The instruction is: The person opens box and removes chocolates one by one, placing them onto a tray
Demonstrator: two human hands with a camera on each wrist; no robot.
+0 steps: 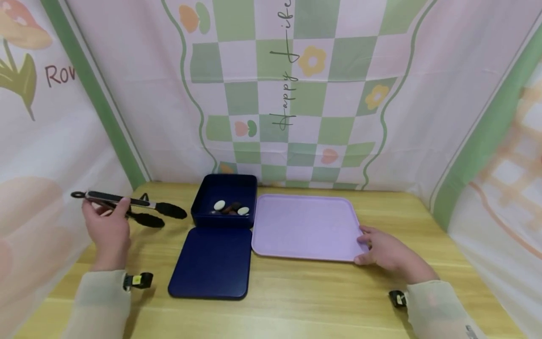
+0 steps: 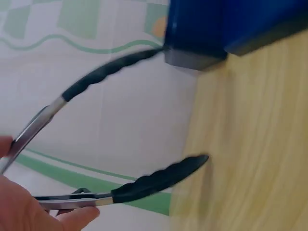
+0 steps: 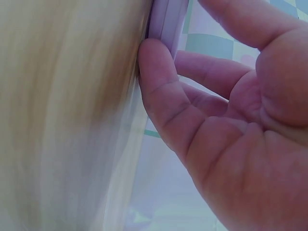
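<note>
In the head view my left hand (image 1: 109, 230) holds a pair of black-tipped metal tongs (image 1: 135, 202) in the air at the left. Their arms stand apart with nothing between the tips, as the left wrist view also shows. My right hand (image 1: 385, 249) grips a lilac tray (image 1: 306, 226) at its near right corner, with curled fingers against the rim. A deep navy box (image 1: 224, 188) stands left of the tray. Inside it lie several pebble-like pieces (image 1: 230, 208), some white, some dark or brown. Right in front of the box, a flat navy lid (image 1: 211, 263) lies on the table.
Everything stands on a wood-grain table (image 1: 322, 296). Behind it hangs a printed cloth (image 1: 288, 94) with green and white checks, and patterned cloth also closes off the left and right sides. Box, lid and tray sit close together.
</note>
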